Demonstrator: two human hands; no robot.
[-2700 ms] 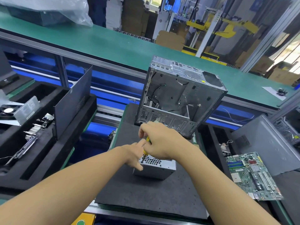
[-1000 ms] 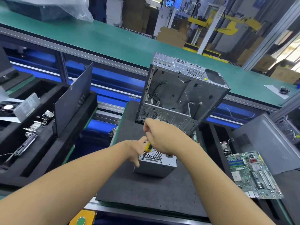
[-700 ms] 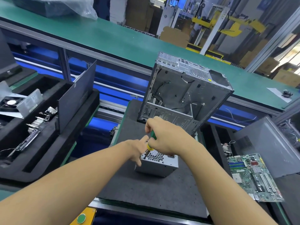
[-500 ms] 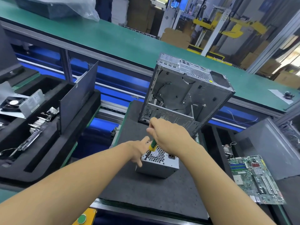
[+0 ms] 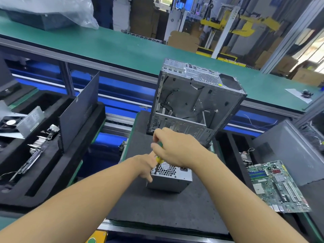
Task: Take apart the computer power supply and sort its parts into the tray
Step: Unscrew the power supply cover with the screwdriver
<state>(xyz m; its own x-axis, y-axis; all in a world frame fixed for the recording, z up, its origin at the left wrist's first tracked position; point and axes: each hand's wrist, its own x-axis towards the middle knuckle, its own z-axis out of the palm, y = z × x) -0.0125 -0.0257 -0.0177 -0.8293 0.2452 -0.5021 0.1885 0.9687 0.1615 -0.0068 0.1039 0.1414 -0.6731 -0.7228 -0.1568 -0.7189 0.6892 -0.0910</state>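
silver power supply [image 5: 169, 179] with honeycomb grille, yellow-green screwdriver [image 5: 159, 157], green motherboard [image 5: 275, 185], dark grey mat [image 5: 157, 207]

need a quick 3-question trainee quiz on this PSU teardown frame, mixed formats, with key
1. True or false: the power supply sits inside the computer case.
2. Which hand grips the screwdriver? A left, B right, C neither.
3. Fill in: the motherboard lies to the power supply's ___.
Key: 1 false, it stands on the foam mat in front of the case. 2 B, the right hand. 3 right.
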